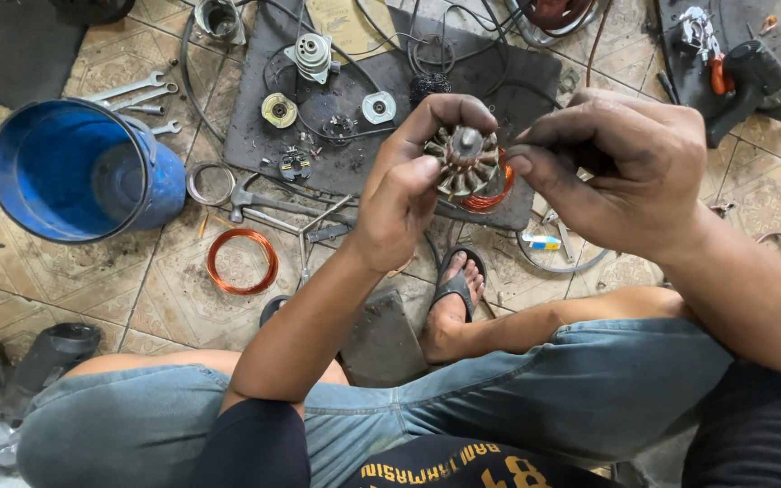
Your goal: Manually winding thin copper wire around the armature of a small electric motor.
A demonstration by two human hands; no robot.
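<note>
Item: small motor armature (pixel 465 161), slotted core with a centre shaft, part-wound with copper wire (pixel 490 194). We hold it up over the floor, in front of our knees.

Left hand (pixel 399 194): fingers (pixel 449 110) curled around the core from the left, thumb pressed on its near edge; a firm hold.

Right hand (pixel 630 167): fingers pinched narrow just beside the core's right side, apparently on a fine strand of the wire, though the strand itself is too thin for us to see.

Step in hand, as we judge it: working the winding into or out of the core's slots. The next move calls for the left hand to hold the core steady while the right keeps even tension on the strand.

Below the hands: dark rubber mat (pixel 255 136) bearing round motor parts.

Further left: loose copper coil (pixel 242 261) on the tiled floor (pixel 174 298), hammer (pixel 248 194), several spanners (pixel 133 95), blue bucket (pixel 79 172) lying on its side.

Far right: power drill (pixel 757 77) on a second mat.

Near: our sandalled foot (pixel 454 298), denim shorts.
</note>
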